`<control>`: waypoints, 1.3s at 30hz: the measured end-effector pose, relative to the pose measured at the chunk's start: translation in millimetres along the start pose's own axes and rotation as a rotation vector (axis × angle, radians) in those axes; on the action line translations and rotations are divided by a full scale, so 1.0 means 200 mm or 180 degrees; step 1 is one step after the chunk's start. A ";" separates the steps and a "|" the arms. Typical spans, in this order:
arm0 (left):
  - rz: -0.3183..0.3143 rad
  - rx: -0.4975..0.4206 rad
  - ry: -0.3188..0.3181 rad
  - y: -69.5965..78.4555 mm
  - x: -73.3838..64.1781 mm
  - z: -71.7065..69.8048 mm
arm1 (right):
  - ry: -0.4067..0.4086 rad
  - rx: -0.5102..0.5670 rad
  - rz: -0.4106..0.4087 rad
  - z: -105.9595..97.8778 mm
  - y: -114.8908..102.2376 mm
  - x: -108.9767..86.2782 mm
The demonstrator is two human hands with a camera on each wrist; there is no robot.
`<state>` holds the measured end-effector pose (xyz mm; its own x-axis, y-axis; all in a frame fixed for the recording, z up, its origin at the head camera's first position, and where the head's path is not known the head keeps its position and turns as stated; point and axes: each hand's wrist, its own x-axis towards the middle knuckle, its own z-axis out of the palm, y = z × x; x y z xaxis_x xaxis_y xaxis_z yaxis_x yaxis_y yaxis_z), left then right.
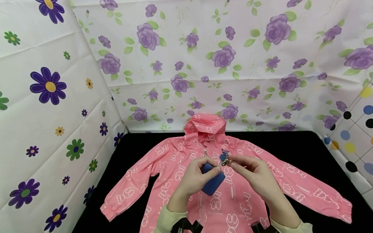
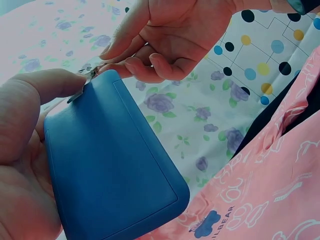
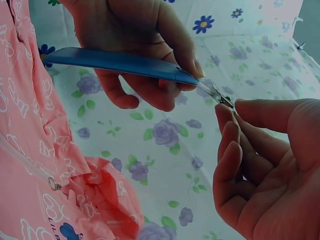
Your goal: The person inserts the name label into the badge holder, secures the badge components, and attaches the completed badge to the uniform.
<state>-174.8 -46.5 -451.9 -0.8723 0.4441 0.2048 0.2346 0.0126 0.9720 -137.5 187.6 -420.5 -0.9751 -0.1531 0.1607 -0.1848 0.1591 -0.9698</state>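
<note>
My left hand [image 1: 192, 176] grips a flat blue case [image 1: 213, 185] with rounded corners, holding it above the pink jacket. In the left wrist view the blue case [image 2: 115, 165] shows its broad smooth face and a thin line near the edge. At the case's far end, my right hand [image 1: 257, 171] pinches a small shiny metal piece [image 3: 223, 98] between thumb and forefinger. The left thumb lies against metal at that end too. Whether the metal piece is joined to the case, I cannot tell.
The hooded pink jacket [image 1: 169, 181] with white outline prints lies spread, sleeves outward, on a black table [image 1: 140, 142]. It has a front zipper and a blue bear patch [image 2: 206, 225]. Flowered white sheets [image 1: 180, 61] stand behind and left; a dotted sheet [image 1: 355, 145] is on the right.
</note>
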 end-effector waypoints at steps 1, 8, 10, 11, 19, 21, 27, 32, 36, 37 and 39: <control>-0.0001 -0.0002 0.0001 0.00 0.00 0.00 | 0.0008 0.0000 0.0003 0.00 0.00 0.00; 0.0007 0.0005 0.0001 0.00 0.00 0.00 | 0.0026 0.0012 0.0020 0.00 0.00 0.00; 0.0000 0.0009 0.0012 0.00 0.00 0.00 | 0.0031 0.0002 0.0023 0.00 0.00 0.00; 0.0000 0.0013 0.0018 0.00 0.00 0.00 | 0.0030 -0.0005 0.0020 0.00 0.00 0.00; 0.0018 -0.0071 -0.0015 0.00 0.01 0.00 | 0.0043 -0.0063 0.0008 0.00 0.00 0.00; 0.0038 -0.0109 -0.0039 0.00 0.01 0.00 | 0.0038 -0.0051 0.0003 0.00 0.00 0.00; 0.0090 -0.0116 -0.0051 0.00 0.01 0.00 | 0.0018 -0.0004 -0.0043 0.00 0.00 0.00; 0.0094 -0.0108 -0.0022 0.00 0.01 0.01 | 0.0019 0.0000 -0.0068 0.00 0.01 0.01; 0.0123 -0.0070 -0.0025 0.00 0.01 0.01 | 0.0011 0.0039 -0.0052 -0.01 0.02 0.01; 0.0136 -0.0047 -0.0038 0.00 0.01 0.01 | 0.0014 0.0031 -0.0051 -0.01 0.02 0.01; 0.0163 0.0001 -0.0074 0.00 0.01 0.01 | 0.0027 0.0011 -0.0042 -0.01 0.03 0.01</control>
<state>-176.5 -43.9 -451.8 -0.8490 0.4648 0.2515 0.2788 -0.0103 0.9603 -141.2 190.6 -425.4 -0.9735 -0.1469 0.1751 -0.1974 0.1538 -0.9682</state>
